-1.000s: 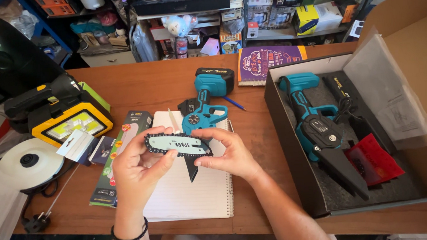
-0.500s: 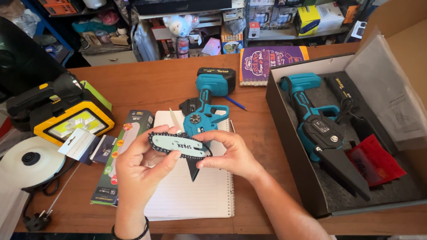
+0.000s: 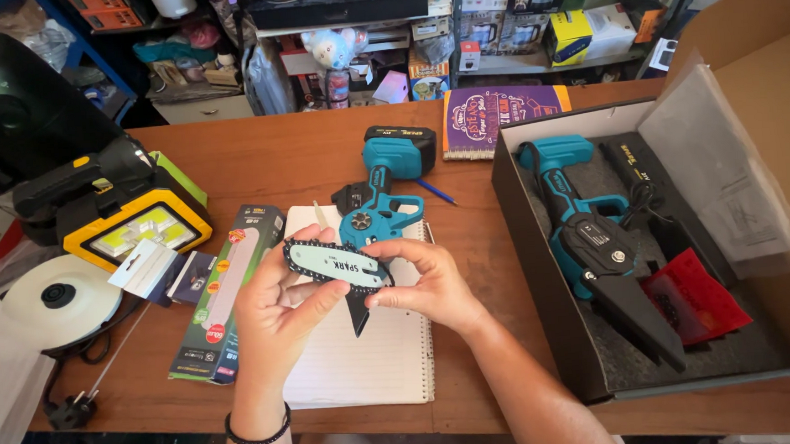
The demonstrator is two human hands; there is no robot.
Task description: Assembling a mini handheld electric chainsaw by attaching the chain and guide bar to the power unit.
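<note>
Wooden desk [image 3: 254, 157], left hand [image 3: 277, 316] and right hand [image 3: 431, 288] both pinching small chainsaw bar [image 3: 336, 263], over notebook [image 3: 367, 361]

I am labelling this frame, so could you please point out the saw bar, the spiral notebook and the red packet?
saw bar [image 3: 338, 263]: head view, middle of its pale face.
spiral notebook [image 3: 367, 365]: head view, bare lined page.
red packet [image 3: 692, 297]: head view, centre.

Both forearms are bare, with no sleeves reaching into view. The left hand [image 3: 277, 316] has a thin black band [image 3: 257, 435] circling its wrist, plain and narrow like a hair tie or cord bracelet. The right hand [image 3: 431, 288] wears nothing: no ring, watch or glove shows on it.
</note>
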